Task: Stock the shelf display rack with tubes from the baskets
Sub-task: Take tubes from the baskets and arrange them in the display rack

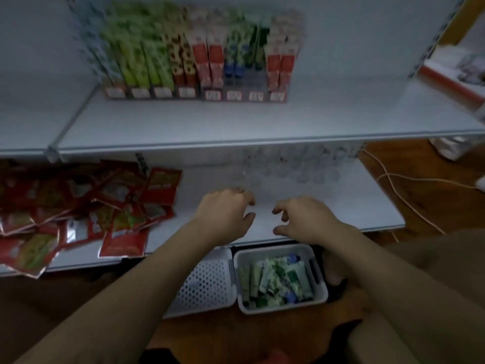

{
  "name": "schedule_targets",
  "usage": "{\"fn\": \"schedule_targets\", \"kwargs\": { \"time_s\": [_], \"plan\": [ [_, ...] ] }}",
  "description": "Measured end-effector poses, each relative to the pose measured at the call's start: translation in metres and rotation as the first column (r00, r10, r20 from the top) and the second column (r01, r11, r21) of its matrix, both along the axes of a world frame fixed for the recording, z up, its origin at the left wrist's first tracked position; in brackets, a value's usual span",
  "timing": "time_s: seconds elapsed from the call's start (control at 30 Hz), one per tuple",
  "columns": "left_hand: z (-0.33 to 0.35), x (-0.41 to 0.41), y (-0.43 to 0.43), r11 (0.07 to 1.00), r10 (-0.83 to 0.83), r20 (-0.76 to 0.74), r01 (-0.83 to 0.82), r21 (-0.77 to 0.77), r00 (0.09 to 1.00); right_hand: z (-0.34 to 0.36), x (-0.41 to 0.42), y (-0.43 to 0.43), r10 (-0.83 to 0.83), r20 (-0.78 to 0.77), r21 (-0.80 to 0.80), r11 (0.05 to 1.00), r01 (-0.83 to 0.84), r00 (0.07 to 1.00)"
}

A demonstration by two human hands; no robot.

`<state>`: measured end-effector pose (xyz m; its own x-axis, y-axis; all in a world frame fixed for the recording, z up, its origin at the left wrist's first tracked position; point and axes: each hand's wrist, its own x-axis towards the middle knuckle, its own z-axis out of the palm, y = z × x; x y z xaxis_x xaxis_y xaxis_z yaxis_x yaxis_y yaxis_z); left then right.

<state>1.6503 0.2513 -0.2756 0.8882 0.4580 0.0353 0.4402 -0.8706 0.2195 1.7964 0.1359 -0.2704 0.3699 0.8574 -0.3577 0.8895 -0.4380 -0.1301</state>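
Dim, smeary shot

Motion blur smears the boxed tubes (pixel 194 51) up top; corners go dark, edges bend.

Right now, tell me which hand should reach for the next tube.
Right. The right hand hovers empty, nearly in line with the basket of tubes below; the left hand hangs further left, over the perforated basket beside it.

The upper shelf (pixel 236 122) is pale grey-white. The rack tubes (pixel 210 59) run pale blue, lime green, brown-spotted, red-and-white, then blue-and-green. The packets (pixel 78 206) are red with green patches. The white basket (pixel 321 290) holds green, white and blue basket tubes (pixel 278 282). The second basket (pixel 207 282) is white, dotted with holes. The floor (pixel 420 185) is brown wood.
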Motion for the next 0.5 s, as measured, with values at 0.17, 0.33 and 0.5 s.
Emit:
{"fn": "schedule_targets", "kwargs": {
  "time_s": [0.17,0.33,0.5],
  "plan": [
    [-0.079,0.016,-0.008,0.987,-0.007,-0.310,-0.043,-0.154,0.951,-0.070,0.016,-0.006,-0.037,-0.101,-0.271,0.963,0.009,0.994],
    [-0.142,0.032,-0.023,0.953,-0.047,-0.480,-0.105,-0.284,0.876,-0.140,0.032,-0.016,-0.182,-0.207,-0.442,0.894,0.074,0.961],
    [-0.186,0.040,-0.035,0.915,-0.108,-0.548,-0.132,-0.381,0.830,-0.202,0.035,-0.030,-0.238,-0.243,-0.564,0.824,0.063,0.941]
  ]
}}
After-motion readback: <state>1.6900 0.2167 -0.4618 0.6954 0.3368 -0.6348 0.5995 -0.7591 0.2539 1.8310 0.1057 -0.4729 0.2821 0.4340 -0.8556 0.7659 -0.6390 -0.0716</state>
